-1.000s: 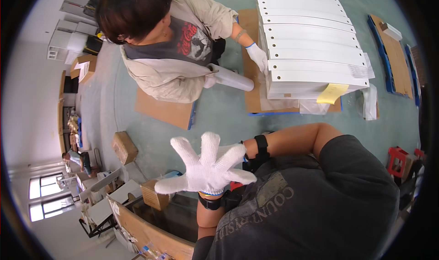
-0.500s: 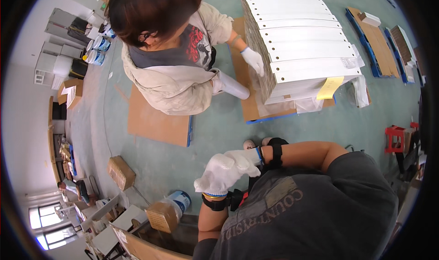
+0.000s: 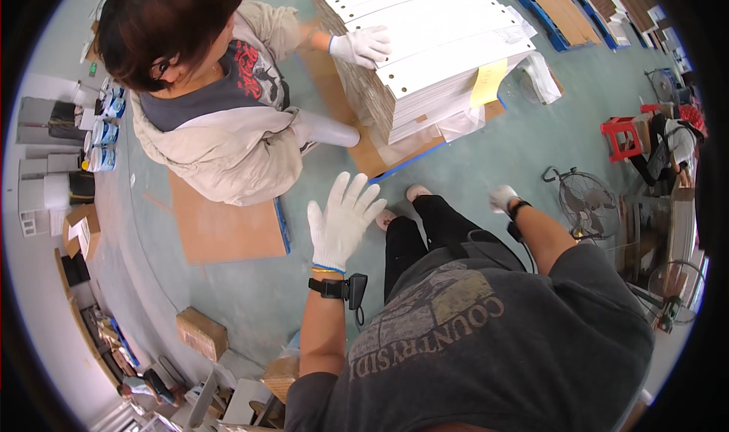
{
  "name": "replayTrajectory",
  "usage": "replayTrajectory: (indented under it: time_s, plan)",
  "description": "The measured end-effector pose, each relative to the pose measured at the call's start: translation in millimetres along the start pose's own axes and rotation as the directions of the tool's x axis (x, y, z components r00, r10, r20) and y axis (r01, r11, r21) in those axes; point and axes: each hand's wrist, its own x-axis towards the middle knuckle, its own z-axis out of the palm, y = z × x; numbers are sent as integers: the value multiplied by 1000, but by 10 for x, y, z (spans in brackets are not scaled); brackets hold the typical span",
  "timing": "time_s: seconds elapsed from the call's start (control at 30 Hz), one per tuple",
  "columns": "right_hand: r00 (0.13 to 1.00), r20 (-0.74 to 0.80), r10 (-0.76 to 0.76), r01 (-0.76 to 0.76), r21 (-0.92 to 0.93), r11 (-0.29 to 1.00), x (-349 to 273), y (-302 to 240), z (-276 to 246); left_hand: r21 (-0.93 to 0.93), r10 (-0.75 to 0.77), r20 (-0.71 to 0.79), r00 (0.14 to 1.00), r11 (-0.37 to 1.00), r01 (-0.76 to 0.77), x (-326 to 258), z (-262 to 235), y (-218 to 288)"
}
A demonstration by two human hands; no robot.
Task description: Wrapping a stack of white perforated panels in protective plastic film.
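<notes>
My left hand (image 3: 342, 223), in a white knit glove, is held up in front of me with its fingers spread and nothing in it. Off to the right hangs my gloved right hand (image 3: 501, 199), smeared by motion, so its fingers cannot be read. Ahead stands a tall stack of white panels (image 3: 425, 41) with dark holes along one edge and a yellow paper slip (image 3: 487, 82) on its side. A co-worker at its left lays a gloved hand (image 3: 362, 47) on top; by their other arm is a pale roll of plastic film (image 3: 330, 129).
The stack rests on a brown sheet over a blue pallet (image 3: 437, 142). Behind the co-worker lies another covered pallet (image 3: 224, 231). A floor fan (image 3: 588, 202) and a red stool (image 3: 623, 138) are at the right. Cardboard boxes (image 3: 202, 333) stand at the lower left.
My hands were together at the glove; they have parted, the left raised with fingers spread, the right swung rightward. The co-worker's hand moved from the stack's side onto its top. My view shifted right.
</notes>
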Motion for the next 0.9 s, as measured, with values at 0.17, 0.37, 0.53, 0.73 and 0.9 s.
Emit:
replayTrajectory:
  time_s: [0.17,0.37,0.53,0.73,0.9]
  plan:
    - [989,-7,145,-141,214,967,-865,54,773,-25,-64,-108,992,998,61,218,-205,-73]
    - [996,-83,-39,53,171,984,-754,-244,827,14,-121,-242,963,992,128,630,-385,-125]
    - [765,37,643,-183,970,163,-724,198,-410,195,-8,-455,891,975,108,980,-496,-62]
    - [512,-57,857,67,997,26,-286,1862,-1108,472,144,-593,792,859,197,1794,-518,-243]
    - [348,-375,859,45,922,384,39,2917,-2191,584,213,-653,727,753,304,2387,-743,-285]
